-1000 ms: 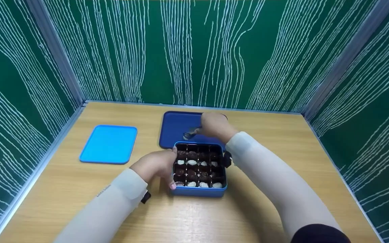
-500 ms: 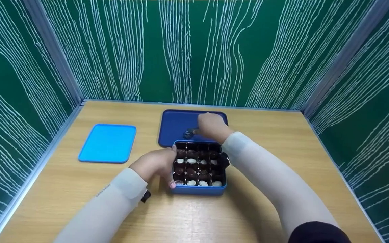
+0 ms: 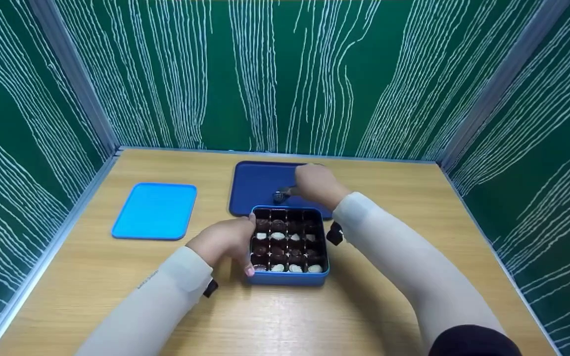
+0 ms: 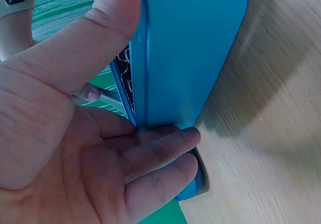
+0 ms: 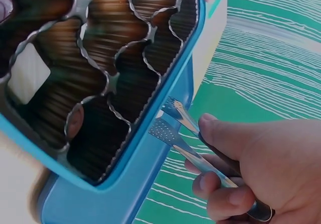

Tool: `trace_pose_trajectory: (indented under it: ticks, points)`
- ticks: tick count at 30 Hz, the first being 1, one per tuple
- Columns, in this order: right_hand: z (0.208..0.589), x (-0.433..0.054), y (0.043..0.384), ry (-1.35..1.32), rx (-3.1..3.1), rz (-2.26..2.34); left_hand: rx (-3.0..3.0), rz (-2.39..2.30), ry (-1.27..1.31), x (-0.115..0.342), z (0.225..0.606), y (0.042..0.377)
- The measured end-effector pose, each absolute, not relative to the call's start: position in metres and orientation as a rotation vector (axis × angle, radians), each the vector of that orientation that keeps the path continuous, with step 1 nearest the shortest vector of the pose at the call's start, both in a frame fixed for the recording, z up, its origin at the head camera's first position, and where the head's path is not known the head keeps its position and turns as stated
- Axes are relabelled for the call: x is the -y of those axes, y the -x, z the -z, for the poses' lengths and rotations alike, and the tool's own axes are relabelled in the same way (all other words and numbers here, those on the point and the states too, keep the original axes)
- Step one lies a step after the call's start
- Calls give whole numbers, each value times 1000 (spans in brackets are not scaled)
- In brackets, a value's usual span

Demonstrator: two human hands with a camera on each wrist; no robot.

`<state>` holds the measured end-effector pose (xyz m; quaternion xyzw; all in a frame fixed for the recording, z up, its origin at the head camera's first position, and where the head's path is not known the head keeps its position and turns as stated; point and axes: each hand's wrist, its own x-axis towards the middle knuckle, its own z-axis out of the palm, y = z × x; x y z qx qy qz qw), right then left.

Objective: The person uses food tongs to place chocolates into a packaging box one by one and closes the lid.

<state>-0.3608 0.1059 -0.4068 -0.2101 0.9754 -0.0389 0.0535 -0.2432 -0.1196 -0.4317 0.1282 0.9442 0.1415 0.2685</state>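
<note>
A blue box point(image 3: 287, 279) with a dark divided insert stands mid-table. Dark and white chocolates point(image 3: 277, 236) sit in its compartments; the back row appears bare. My left hand point(image 3: 228, 242) holds the box at its left side, thumb at the near corner and fingers toward the far one. In the left wrist view, the thumb lies over the box's blue wall point(image 4: 190, 43). My right hand point(image 3: 319, 184) grips metal tongs point(image 5: 193, 156) behind the box, above a dark blue tray point(image 3: 255, 180). The tongs' perforated tips stand apart, with nothing visible between them.
Left of the tray, a light blue tray or lid point(image 3: 155, 210) lies flat on the wooden table point(image 3: 285, 321). Green panels point(image 3: 305, 74) with white streaks enclose the back and both sides. The box stands close against the dark tray's near edge.
The right hand and tongs have shifted slightly right over the dark tray. The left hand and box keep their places; the head view has moved a little.
</note>
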Motion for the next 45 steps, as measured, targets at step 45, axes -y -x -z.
trace_pose_trajectory:
  ticks: [45]
  points:
    - [347,-55,233,1217,-2583,-326,-2473,-379,-403,125,426,247]
